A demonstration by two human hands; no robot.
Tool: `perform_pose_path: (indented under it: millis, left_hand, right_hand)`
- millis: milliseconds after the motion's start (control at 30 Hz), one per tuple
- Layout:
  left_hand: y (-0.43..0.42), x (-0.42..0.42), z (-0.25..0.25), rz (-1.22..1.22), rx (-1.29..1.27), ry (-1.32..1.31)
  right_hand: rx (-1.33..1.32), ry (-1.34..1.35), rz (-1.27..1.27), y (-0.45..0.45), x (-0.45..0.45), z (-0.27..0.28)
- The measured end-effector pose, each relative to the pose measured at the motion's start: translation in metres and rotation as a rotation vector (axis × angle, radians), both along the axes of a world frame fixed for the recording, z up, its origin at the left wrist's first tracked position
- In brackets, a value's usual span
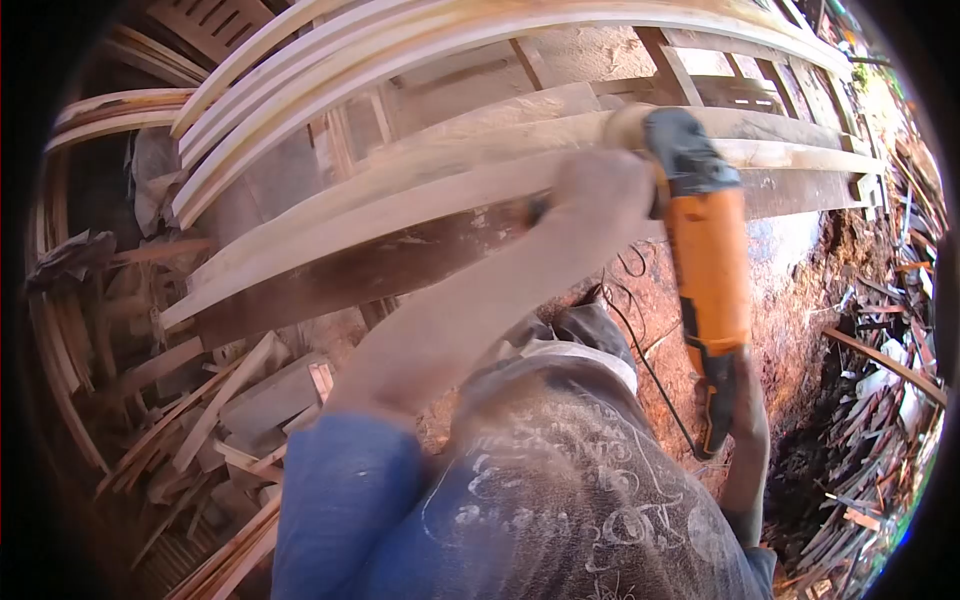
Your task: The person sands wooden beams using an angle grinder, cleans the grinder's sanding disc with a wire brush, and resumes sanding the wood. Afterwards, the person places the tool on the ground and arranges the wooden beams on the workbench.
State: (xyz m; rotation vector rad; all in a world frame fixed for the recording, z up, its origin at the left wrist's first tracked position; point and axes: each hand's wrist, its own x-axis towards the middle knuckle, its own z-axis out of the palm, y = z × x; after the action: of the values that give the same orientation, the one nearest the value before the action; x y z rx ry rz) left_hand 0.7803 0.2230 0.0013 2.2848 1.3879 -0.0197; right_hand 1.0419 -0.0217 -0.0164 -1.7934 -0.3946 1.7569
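An orange and black angle grinder point(708, 270) lies across the right of the view, its head pointing away from me. Its blurred round disc point(628, 128) is at the face of a long pale wooden plank point(470, 185); whether it touches cannot be made out. My left hand point(603, 187) is closed at the grinder's head, apparently around a side handle whose dark end shows to the left. Around the rear grip, my right hand point(745, 405) is wrapped, partly hidden behind the tool. A black power cord point(655, 375) runs from the grinder's rear end toward my feet.
The plank rests on a dark beam point(400, 255). Several curved pale boards point(440, 50) lie beyond it. Wood offcuts point(230, 410) are heaped at the left, and splintered scraps point(860, 440) cover the ground at the right. Reddish dirt point(770, 290) lies under the tool.
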Motion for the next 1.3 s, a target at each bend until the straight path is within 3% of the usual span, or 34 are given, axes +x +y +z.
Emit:
perform_pose_path:
  millis: [100, 133, 167, 267, 400, 500, 600, 700, 833, 900, 967, 1033, 1167, 1300]
  left_hand:
    - [-0.023, -0.086, 0.003, 0.218, -0.128, 0.188]
    - [-0.038, -0.115, 0.007, 0.389, -0.142, 0.128]
    - [-0.046, -0.137, 0.014, 0.472, -0.158, 0.269]
    - [-0.084, -0.207, 0.004, 0.635, -0.011, 0.229]
    - [-0.117, -0.239, 0.010, 0.749, -0.010, 0.185]
    - [-0.117, -0.223, 0.017, 0.773, -0.102, 0.198]
    - [-0.110, -0.184, 0.009, 0.643, -0.185, 0.217]
    - [-0.085, -0.116, 0.013, 0.421, -0.235, 0.161]
    - [-0.045, -0.025, 0.009, 0.114, -0.188, 0.056]
    - [-0.026, 0.016, -0.002, -0.021, -0.108, -0.054]
    - [-0.007, 0.057, -0.003, -0.113, -0.167, -0.064]
    - [0.005, 0.095, -0.011, -0.157, -0.051, -0.130]
    - [0.033, 0.160, -0.008, -0.276, 0.099, -0.062]
    - [0.039, 0.158, -0.006, -0.286, 0.226, 0.002]
  right_hand:
    - [0.095, -0.057, 0.353, 0.045, -0.063, 0.019]
    - [0.103, -0.022, 0.477, 0.061, -0.085, 0.025]
    - [0.186, -0.033, 0.561, 0.068, -0.104, 0.020]
    - [0.352, -0.095, 0.787, 0.090, -0.154, 0.008]
    - [0.199, -0.176, 1.047, 0.124, -0.189, 0.046]
    - [0.101, -0.214, 1.070, 0.114, -0.172, 0.033]
    - [0.127, -0.138, 0.896, 0.087, -0.123, 0.032]
    - [0.196, -0.035, 0.564, 0.041, -0.074, 0.023]
    - [0.154, 0.010, 0.249, 0.003, -0.015, 0.029]
    - [0.098, -0.039, 0.190, -0.022, 0.023, 0.011]
    - [0.207, 0.022, 0.068, -0.021, 0.040, 0.009]
    - [0.111, -0.076, -0.052, -0.035, 0.067, 0.002]
    - [0.109, -0.014, -0.182, -0.029, 0.096, -0.009]
    - [0.073, -0.029, -0.219, -0.009, 0.084, -0.008]
